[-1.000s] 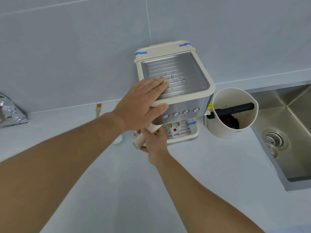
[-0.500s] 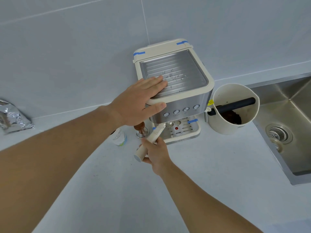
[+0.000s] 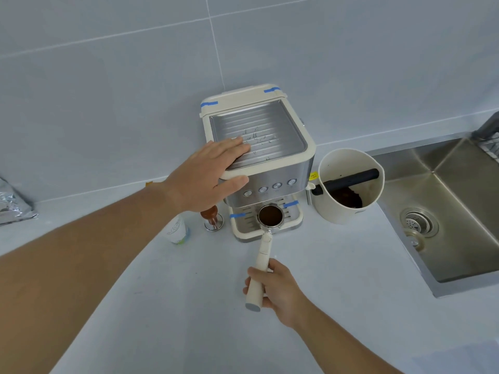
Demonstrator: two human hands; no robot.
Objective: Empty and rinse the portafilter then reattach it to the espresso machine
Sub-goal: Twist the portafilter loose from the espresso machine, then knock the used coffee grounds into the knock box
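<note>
The cream and steel espresso machine stands against the tiled wall. My left hand lies flat on its top front left corner, thumb wrapped over the front edge. My right hand grips the cream handle of the portafilter, which is free of the machine and held level in front of it. Its round basket, full of dark brown coffee grounds, hovers over the drip tray.
A cream knock box with a black bar and old grounds stands right of the machine. A steel sink with a drain lies at the far right. A wooden-handled tamper and a small white cup sit left of the machine; a foil bag at far left.
My right hand has drawn the portafilter out from under the machine and toward me, swinging the handle to point at me so the coffee-filled basket now shows. My left hand stays on the machine.
</note>
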